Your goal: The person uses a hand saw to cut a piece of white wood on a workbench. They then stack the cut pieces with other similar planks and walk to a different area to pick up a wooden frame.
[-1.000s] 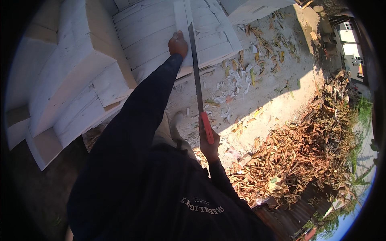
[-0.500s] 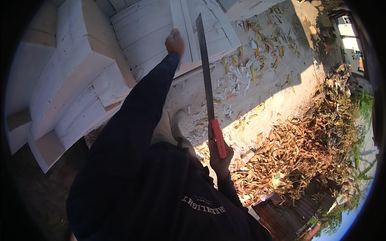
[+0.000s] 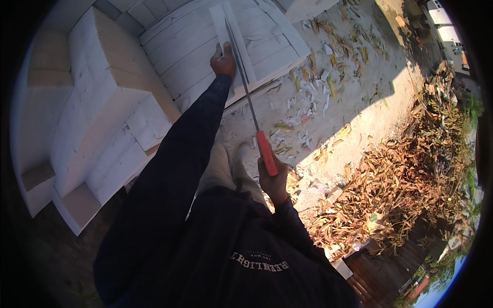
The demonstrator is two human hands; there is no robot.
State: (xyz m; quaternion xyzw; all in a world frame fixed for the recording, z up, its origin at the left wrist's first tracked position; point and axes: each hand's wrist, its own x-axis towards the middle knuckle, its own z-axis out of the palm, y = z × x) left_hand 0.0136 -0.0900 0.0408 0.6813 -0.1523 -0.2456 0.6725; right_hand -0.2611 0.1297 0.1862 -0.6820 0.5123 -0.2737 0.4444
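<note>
My right hand is wrapped round the red handle of a hand saw. The long thin blade stretches away from me, seen nearly edge-on, along two narrow white strips lying side by side on a platform of white blocks. Closed over the near part of the left strip, my left hand has its thumb pointing away from me, close to the blade. Its fingertips are partly hidden. Whether the teeth have entered the material cannot be made out.
Stacked white blocks rise on the left, beside my left arm. White chips and dry leaves litter the sandy ground right of the platform. A large heap of brown leaves lies farther right, near a rusty metal sheet.
The saw has swung leftward and forward, from beside the platform onto the strips, its blade turning edge-on. My left hand has shifted slightly nearer me, its thumb now extended.
</note>
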